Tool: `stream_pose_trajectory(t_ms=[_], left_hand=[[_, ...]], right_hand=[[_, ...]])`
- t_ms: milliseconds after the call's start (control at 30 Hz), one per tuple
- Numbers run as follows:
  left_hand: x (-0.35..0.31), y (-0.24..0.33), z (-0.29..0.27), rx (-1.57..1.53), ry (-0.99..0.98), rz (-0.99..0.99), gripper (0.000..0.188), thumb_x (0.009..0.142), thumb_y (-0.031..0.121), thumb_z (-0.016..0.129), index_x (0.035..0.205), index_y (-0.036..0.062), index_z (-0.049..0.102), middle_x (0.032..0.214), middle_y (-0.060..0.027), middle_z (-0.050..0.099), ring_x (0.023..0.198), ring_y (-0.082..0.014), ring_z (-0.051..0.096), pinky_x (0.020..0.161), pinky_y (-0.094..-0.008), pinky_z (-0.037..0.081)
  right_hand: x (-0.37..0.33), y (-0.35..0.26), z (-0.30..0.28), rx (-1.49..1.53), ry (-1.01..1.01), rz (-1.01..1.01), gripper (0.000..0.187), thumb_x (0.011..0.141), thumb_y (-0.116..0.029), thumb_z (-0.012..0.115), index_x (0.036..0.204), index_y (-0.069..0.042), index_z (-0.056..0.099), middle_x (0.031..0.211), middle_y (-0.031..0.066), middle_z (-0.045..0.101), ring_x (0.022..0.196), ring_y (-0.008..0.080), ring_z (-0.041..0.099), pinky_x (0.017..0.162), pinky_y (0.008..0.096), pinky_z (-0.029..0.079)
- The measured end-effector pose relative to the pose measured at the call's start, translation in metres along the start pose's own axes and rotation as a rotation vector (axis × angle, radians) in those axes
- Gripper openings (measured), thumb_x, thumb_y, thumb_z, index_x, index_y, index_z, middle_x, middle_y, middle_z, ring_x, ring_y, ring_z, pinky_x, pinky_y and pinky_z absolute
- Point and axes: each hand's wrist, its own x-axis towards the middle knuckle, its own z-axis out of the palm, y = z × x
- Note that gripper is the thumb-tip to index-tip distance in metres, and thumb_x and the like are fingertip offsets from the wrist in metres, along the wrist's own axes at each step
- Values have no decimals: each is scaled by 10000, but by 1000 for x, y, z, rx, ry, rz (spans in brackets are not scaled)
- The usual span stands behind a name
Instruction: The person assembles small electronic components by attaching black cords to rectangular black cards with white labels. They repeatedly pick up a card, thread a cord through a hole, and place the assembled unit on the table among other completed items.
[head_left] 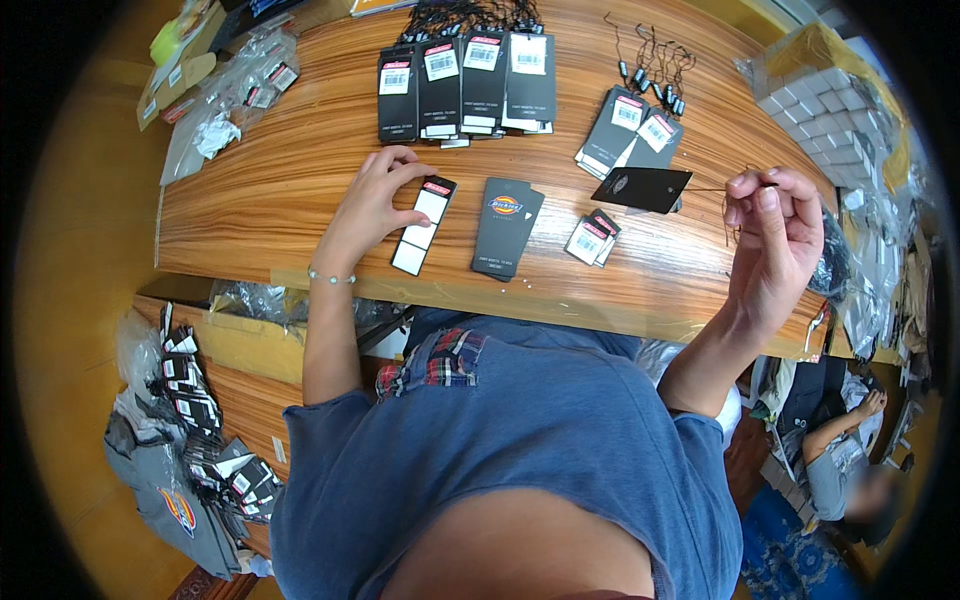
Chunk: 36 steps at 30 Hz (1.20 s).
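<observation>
My left hand (378,198) rests at a black-and-white label strip (419,228) on the table. Its thumb and index finger are apart, touching the strip's side and top end. My right hand (775,220) is raised at the right, fingertips pinched on the thin cord of a black hang tag (640,188). That tag is tilted, partly covering a small pile of grey hang tags (628,130) with cords. Between my hands lie a stack of dark grey cards (503,230) and some small square black-and-white tags (592,238).
Rows of corded hang tags (465,85) lie at the far middle. Plastic bags (245,95) are at the far left, and a bagged block of small white boxes (825,105) at the far right. More tags (190,390) lie lower left. Another person (835,465) sits lower right.
</observation>
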Motion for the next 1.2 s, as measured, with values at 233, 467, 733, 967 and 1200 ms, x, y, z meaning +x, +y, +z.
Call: stream_pose_trajectory(t_ms=[233, 467, 733, 967, 1200], left_hand=[[2, 15, 2, -622, 109, -105, 266, 744, -33, 634, 991, -2, 539, 903, -52, 583, 817, -100, 566, 707, -218, 472], [42, 112, 1, -867, 321, 101, 175, 744, -22, 658, 913, -17, 613, 828, -57, 640, 759, -87, 604, 672, -191, 492], [54, 150, 14, -778, 340, 305, 140, 731, 4, 655, 869, -20, 649, 788, -85, 657, 710, -117, 628, 639, -222, 511], [51, 154, 12, -783, 334, 325, 130, 739, -5, 630, 867, -14, 649, 795, -90, 652, 705, -124, 622, 621, -231, 509], [51, 153, 9, -528, 398, 459, 132, 741, 11, 612, 871, 1, 632, 801, -101, 631, 712, -192, 620, 625, -267, 493]], right_hand=[[-5, -1, 4, -122, 51, 29, 120, 794, 22, 580, 914, 34, 578, 833, 108, 620, 762, 144, 600, 656, 213, 447], [-8, 14, 45, -399, -91, 70, 258, 745, 52, 570, 984, -7, 495, 714, 16, 576, 641, 53, 504, 592, 191, 397], [-8, 21, 49, -565, -40, -36, 283, 721, 54, 559, 982, -22, 480, 627, 27, 527, 568, 74, 477, 551, 216, 404], [-9, 17, 51, -607, -23, -69, 281, 718, 68, 547, 977, -23, 486, 619, 27, 507, 561, 77, 475, 539, 217, 403], [-9, 23, 55, -608, 7, -100, 301, 708, 78, 539, 986, -26, 487, 612, 24, 494, 549, 71, 462, 528, 213, 393]])
